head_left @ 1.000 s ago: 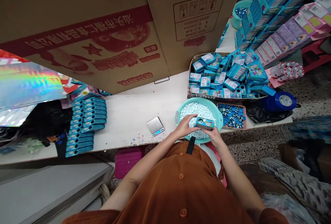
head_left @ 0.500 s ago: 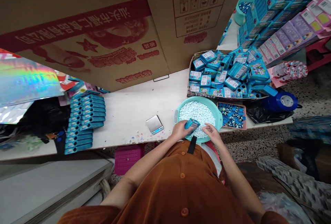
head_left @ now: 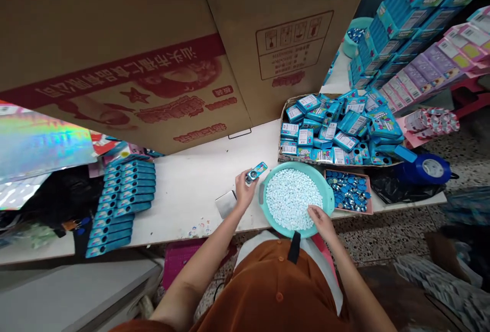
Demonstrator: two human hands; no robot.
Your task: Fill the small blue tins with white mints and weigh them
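Observation:
My left hand (head_left: 244, 189) grips a small blue candy box (head_left: 256, 171) above the white table, left of the basin. A round dark opening shows on the box's near end. Under that wrist lies a small silver digital scale (head_left: 225, 204), partly covered by my arm. The turquoise basin (head_left: 328, 196) is full of small white candies (head_left: 293, 196). At the basin's right side my right hand (head_left: 319, 218) hangs over the candies with its fingers drawn together; whether anything is between the fingertips is too small to make out.
A carton (head_left: 281, 154) heaped with blue boxes stands behind the basin. Right of it sits a pink tray (head_left: 369, 204) of blue and silver caps. Blue boxes (head_left: 118, 199) are stacked at left. A large cardboard box (head_left: 245, 81) rises at the back.
My left hand has carried the blue candy box from over the basin leftward and forward, near the scale. My right hand stays at the basin's right side. The view has shifted slightly.

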